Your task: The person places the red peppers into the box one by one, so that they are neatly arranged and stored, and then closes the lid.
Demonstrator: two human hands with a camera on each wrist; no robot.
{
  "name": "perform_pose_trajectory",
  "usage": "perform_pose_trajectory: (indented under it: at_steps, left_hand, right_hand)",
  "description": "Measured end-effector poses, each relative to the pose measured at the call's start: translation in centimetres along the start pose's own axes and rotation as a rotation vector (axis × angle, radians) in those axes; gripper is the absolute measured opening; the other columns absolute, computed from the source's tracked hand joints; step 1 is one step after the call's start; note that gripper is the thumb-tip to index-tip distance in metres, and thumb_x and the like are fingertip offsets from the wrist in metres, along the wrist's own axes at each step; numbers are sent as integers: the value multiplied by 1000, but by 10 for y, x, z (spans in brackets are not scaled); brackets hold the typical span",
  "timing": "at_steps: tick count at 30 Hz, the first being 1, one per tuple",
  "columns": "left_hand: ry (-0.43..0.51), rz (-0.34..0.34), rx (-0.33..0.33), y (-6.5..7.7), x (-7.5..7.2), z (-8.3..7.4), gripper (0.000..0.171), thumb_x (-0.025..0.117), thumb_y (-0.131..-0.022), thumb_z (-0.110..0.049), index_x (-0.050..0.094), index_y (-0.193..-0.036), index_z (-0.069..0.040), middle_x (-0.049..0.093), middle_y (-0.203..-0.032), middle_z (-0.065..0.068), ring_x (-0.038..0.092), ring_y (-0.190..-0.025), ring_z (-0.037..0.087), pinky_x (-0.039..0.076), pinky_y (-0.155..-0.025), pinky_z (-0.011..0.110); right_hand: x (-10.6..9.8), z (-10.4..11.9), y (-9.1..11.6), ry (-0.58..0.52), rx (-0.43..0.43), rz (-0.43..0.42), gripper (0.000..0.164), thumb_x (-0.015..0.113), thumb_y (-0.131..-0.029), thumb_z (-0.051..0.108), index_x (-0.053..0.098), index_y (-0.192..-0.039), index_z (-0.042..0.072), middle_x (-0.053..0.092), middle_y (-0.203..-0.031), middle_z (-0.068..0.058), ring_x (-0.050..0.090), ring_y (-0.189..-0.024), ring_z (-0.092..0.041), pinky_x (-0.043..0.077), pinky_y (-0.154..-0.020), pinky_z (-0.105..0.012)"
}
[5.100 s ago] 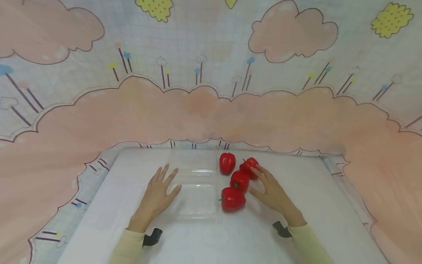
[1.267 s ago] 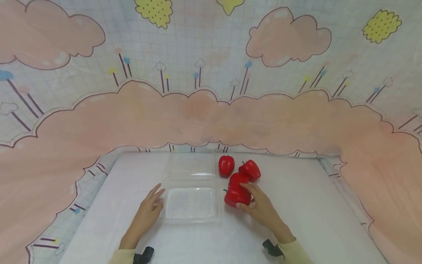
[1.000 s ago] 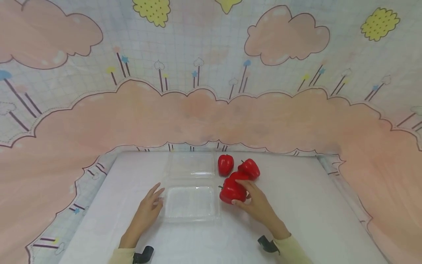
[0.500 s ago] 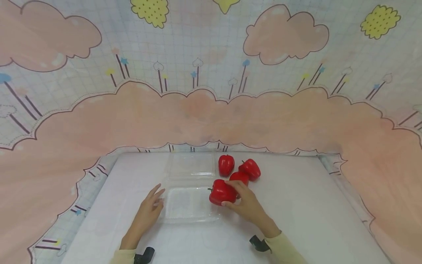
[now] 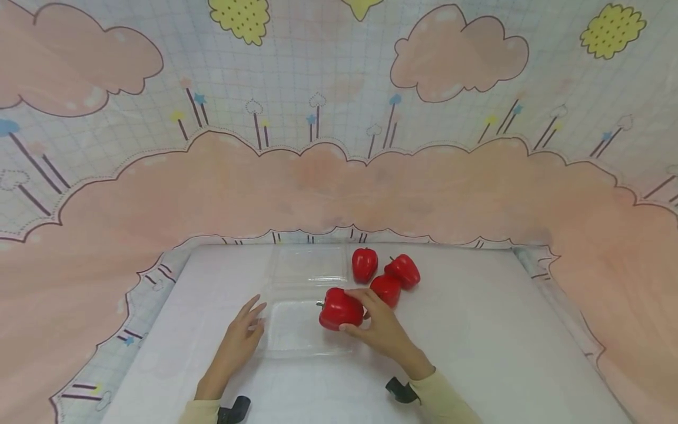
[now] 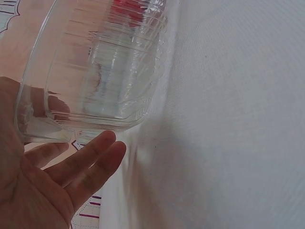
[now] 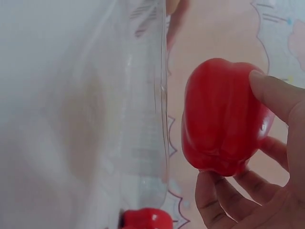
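Observation:
My right hand [image 5: 378, 330] holds a red bell pepper [image 5: 339, 309] over the right half of the near tray of a clear plastic container [image 5: 288, 352]. The thumb and fingers grip the pepper's blunt end, and its green stem points left. In the right wrist view the pepper [image 7: 221, 114] is raised beside the container's clear wall [image 7: 147, 95]. My left hand [image 5: 238, 341] rests at the container's left side, fingers extended and loosely bent. Up close in the left wrist view, the fingers [image 6: 90, 167] lie right at the container's corner [image 6: 128, 121].
Several more things are near: a red pepper [image 5: 365, 265] by the container's clear lid half [image 5: 309, 265], another [image 5: 404, 271] farther right, and one [image 5: 386, 290] just in front of it. A patterned cloth [image 5: 339, 188] hangs behind the white table [image 5: 503, 330].
My right hand has taken hold of the nearest pepper and carried it left, away from the others, to over the near tray. My left hand drew back earlier and now stays still.

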State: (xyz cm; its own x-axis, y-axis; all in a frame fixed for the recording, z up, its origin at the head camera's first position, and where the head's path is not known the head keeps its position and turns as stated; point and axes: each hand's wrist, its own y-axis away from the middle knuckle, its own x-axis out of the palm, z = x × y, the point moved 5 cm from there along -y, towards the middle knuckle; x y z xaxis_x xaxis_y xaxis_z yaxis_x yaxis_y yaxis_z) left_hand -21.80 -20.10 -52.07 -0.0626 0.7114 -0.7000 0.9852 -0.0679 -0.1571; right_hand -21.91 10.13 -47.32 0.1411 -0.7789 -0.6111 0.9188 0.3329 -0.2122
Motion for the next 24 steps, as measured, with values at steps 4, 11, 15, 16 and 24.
perform_pose_trajectory:
  at_steps: [4, 11, 15, 16, 24]
  left_hand:
    - [-4, -4, 9, 0, -1, -1, 44, 55, -96, -6, 50, -140, 2, 34, -157, 18, 64, -114, 39, 59, -88, 44]
    - [-5, -4, 1, -2, -1, -2, 45, 54, -96, -6, 50, -140, 1, 34, -157, 17, 64, -114, 39, 59, -89, 45]
    - [-7, 2, -11, -2, 0, -2, 45, 54, -97, -7, 49, -141, 1, 34, -157, 17, 63, -115, 39, 59, -89, 44]
    - [-8, 2, -11, -2, 0, -2, 45, 54, -97, -7, 49, -141, 1, 34, -157, 18, 63, -115, 39, 59, -89, 44]
    - [-21, -1, -14, 0, -1, -3, 45, 55, -96, -8, 50, -140, 1, 35, -156, 18, 64, -114, 38, 59, -90, 45]
  right_hand:
    - [7, 4, -3, 8, 1, 14, 72, 82, -76, 37, 50, -139, 27, 55, -134, 3, 53, -117, -15, 61, -81, -36]
    - [18, 16, -12, 4, -23, 36, 72, 81, -77, 39, 48, -141, 26, 54, -135, 1, 54, -116, -17, 61, -81, -41]
    - [27, 19, -17, -4, -43, 49, 73, 82, -77, 38, 48, -140, 28, 54, -135, 3, 55, -115, -16, 61, -81, -39]
    - [28, 19, -18, -9, -44, 53, 73, 82, -77, 38, 47, -141, 28, 54, -135, 3, 55, -115, -16, 61, -81, -38]
    - [39, 23, -27, -22, -16, 79, 72, 80, -78, 38, 47, -141, 30, 54, -137, 4, 55, -117, -16, 60, -81, -30]
